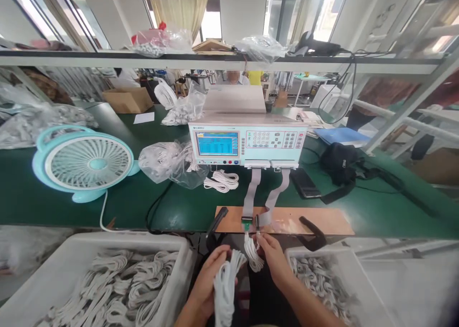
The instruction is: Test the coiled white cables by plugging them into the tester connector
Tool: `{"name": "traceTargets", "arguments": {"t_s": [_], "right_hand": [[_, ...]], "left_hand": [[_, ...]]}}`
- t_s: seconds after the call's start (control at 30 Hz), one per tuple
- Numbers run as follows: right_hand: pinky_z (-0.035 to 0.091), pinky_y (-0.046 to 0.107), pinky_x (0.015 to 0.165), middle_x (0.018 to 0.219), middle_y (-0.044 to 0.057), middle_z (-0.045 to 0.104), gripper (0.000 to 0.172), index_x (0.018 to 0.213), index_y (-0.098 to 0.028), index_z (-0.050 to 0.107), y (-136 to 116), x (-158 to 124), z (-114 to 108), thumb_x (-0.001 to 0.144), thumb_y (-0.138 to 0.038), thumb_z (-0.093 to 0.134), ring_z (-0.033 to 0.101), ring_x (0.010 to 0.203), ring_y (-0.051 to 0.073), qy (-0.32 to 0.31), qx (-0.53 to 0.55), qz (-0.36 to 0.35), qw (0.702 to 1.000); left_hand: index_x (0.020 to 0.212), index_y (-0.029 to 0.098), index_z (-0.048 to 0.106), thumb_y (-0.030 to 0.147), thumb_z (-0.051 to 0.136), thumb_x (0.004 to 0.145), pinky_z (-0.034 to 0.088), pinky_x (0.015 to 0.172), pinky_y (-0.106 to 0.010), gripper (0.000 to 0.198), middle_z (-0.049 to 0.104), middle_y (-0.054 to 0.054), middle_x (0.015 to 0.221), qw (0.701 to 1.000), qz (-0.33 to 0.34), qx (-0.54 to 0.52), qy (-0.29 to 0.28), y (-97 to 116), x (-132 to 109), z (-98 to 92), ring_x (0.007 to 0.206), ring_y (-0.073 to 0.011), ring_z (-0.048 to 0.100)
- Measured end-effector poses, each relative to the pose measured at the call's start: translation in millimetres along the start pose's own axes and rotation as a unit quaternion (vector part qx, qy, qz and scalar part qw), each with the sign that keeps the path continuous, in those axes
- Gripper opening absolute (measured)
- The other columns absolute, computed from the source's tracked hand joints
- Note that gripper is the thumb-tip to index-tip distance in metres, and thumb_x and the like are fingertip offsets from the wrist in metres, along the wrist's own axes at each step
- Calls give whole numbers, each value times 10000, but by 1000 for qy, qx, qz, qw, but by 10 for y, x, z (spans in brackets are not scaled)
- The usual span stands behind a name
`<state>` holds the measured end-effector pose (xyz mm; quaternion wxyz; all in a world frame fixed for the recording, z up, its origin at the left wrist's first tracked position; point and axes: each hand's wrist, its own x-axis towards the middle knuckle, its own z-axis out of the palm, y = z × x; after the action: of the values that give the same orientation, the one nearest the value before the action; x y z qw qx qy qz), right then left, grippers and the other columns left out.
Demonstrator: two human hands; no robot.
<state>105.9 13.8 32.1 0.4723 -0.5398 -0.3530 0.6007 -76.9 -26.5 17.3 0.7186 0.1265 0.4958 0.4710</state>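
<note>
My left hand (pixel 210 279) is closed around a coiled bundle of white cable (pixel 225 288) above my lap. My right hand (pixel 273 256) pinches the end of a second white cable coil (pixel 252 255) at the bench edge, close to a small black connector (pixel 257 223). This coil hangs from a green connector board (pixel 247 225) beside it. Whether the pinched end is seated in the black connector, I cannot tell. Two grey ribbon cables (pixel 253 193) run from these connectors up to the front of a bench tester (pixel 247 143) with a lit blue screen.
White bins of coiled cables stand at left (pixel 179 250) and right (pixel 362 279). A tan board (pixel 322 219) lies along the green bench's front edge. A turquoise fan (pixel 89 163), bagged cables (pixel 161 160), a loose coil (pixel 221 181) and a black phone (pixel 304 183) rest on the bench.
</note>
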Motion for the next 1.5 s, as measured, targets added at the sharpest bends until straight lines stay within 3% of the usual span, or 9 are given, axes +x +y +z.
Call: {"name": "traceTargets", "arguments": {"t_s": [0.17,0.43,0.6,0.77,0.93,1.07,1.2,1.33,1.5], "right_hand": [[285,233,480,499,-38,426,426,679,-128,594,59,69,-25,683,-548,523,361,470,103,-12,-49,-41,998],[295,248,534,553,-48,396,340,566,-201,413,150,-152,39,755,-477,471,356,550,121,11,-96,-110,989],[316,247,501,549,-44,393,316,619,-212,413,164,-385,-721,836,-432,348,394,524,132,-21,-240,-81,967],[380,338,651,765,67,543,211,746,-194,540,32,-508,-1508,775,-389,466,521,691,215,76,-490,-134,858],[426,276,683,850,32,608,204,940,-201,544,13,-756,-825,813,-344,473,564,777,178,-190,-285,-23,939],[404,240,645,890,25,612,193,946,-164,525,58,-826,-335,777,-256,511,553,770,159,-224,-220,4,950],[372,236,617,850,27,601,245,958,-158,554,9,-823,-337,720,-219,545,528,718,155,-259,-315,-23,913],[356,230,619,795,11,590,194,842,-158,614,-58,-752,-528,658,-199,568,502,700,149,-293,-338,-23,894],[325,217,521,663,-12,537,305,729,-148,578,-90,-638,-705,583,-405,649,434,582,113,-301,-28,91,949]], "left_hand": [[827,135,596,453,658,669,411,372,-225,361,601,-2,533,993,-11,106,-58,52,237,527,367,-105,495],[576,106,611,372,729,600,385,479,-192,292,576,12,563,981,41,172,-83,-10,196,722,482,-83,505],[797,160,583,418,630,705,388,389,-199,278,572,26,550,986,-17,137,-90,-294,-84,606,370,-79,471],[897,207,496,382,610,731,398,366,-192,266,602,18,628,996,7,64,-55,-402,-152,575,394,-103,525],[893,201,521,309,629,733,421,447,-169,221,562,38,664,991,96,87,-21,-469,-162,710,484,-76,528],[1019,237,518,189,642,704,459,591,-181,342,601,10,830,991,122,50,-23,-443,-264,715,666,-95,578],[1051,236,524,79,607,608,495,684,-287,477,581,-46,1046,998,38,-54,-14,-442,-294,606,888,-210,604],[958,212,557,77,575,587,492,605,-280,395,612,-41,956,992,8,-122,31,-462,-213,473,743,-178,623],[840,191,558,266,588,722,444,502,-220,143,604,-27,850,988,46,-147,-14,-360,-207,448,667,-145,593]]}}
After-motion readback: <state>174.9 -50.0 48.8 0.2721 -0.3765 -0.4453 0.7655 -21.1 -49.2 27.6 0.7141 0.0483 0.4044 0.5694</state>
